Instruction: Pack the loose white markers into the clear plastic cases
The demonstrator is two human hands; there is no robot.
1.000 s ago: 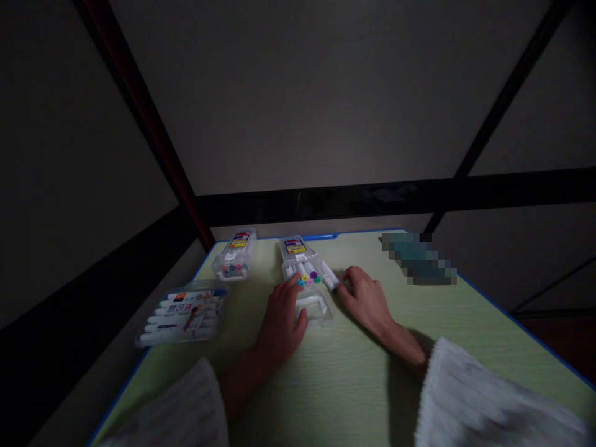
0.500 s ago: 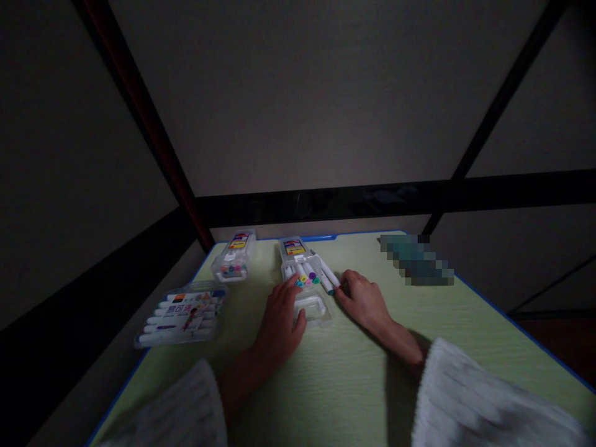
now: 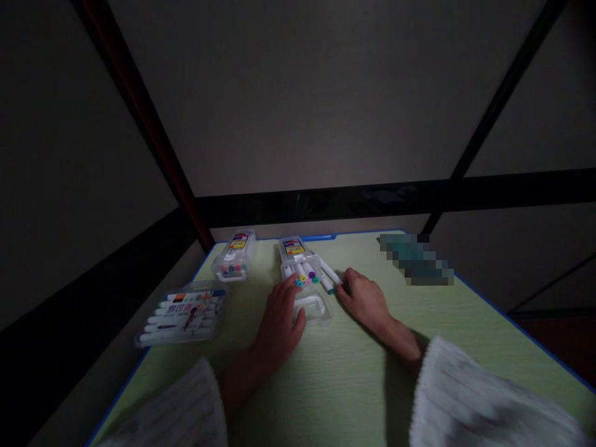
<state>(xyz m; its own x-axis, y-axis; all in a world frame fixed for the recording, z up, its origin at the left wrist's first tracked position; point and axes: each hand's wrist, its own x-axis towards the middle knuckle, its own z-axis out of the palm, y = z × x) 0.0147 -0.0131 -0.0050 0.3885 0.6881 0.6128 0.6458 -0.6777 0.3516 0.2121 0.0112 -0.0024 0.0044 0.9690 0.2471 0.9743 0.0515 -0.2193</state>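
A clear plastic marker case lies in the middle of the table with its lid folded open toward me. Several white markers with coloured ends show in its mouth. My left hand rests at the case's left front, fingers stretched out and thumb apart by the lid. On the right, my right hand has its fingers bent together at the near end of a loose white marker. Beside that marker, against the case, lies another with a dark green end.
A second clear marker case stands at the back left, closed. Nearer on the left is a flat clear pack of markers. A pixelated greenish object lies at the right. The pale green table has a blue edge and meets a wall behind.
My right hand and the loose marker at its fingers have shifted very slightly. My left hand and the cases stay where they were.
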